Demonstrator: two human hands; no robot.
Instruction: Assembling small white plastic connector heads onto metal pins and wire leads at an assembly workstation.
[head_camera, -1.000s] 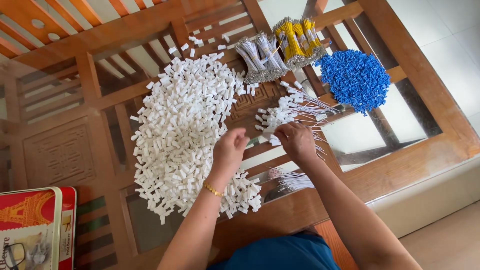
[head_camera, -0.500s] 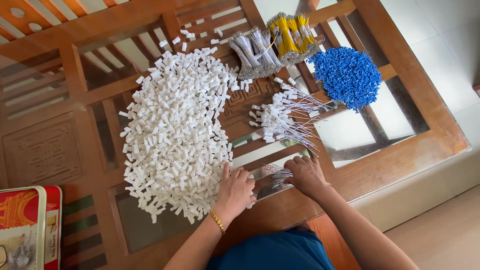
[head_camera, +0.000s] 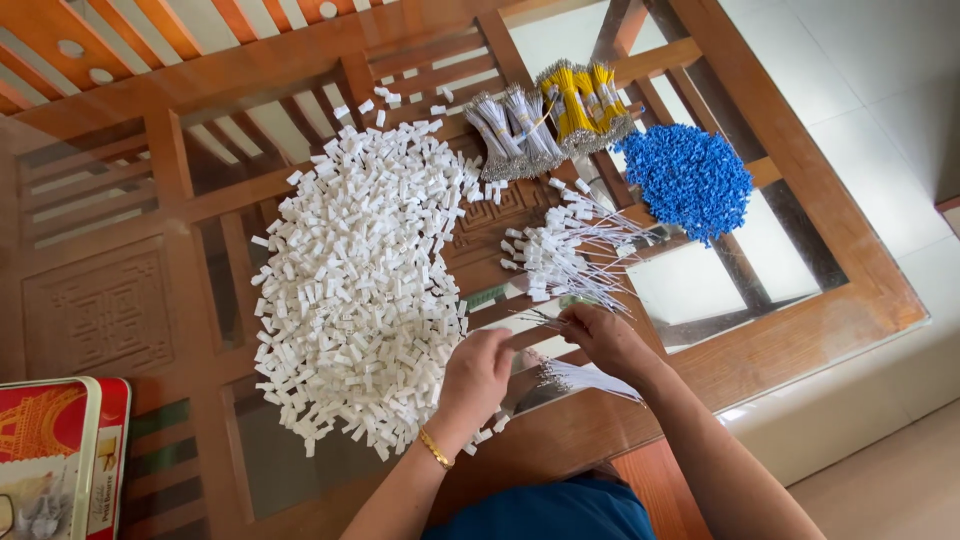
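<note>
A loose bundle of thin white wires (head_camera: 590, 378) lies on the glass-topped wooden table (head_camera: 830, 300) at its near edge, its long axis running from the metal-tipped ends near the left hand out to the right, passing beneath the right wrist. The right hand (head_camera: 600, 338) sits directly above it, fingers pinched on a few fine wire strands (head_camera: 535, 318) whose tips point left toward the heap of small white plastic housings (head_camera: 350, 280). The left hand (head_camera: 478, 372), a gold bracelet (head_camera: 435, 448) at its wrist, rests curled at the heap's near right edge, fingers bent over something too small to make out; it is the nearer hand to the bundle's tips. Beyond the hands lies a smaller cluster of wires already capped in white (head_camera: 560, 255), then a blue heap (head_camera: 690, 178) and tied white and yellow wire bunches (head_camera: 550, 115).
</note>
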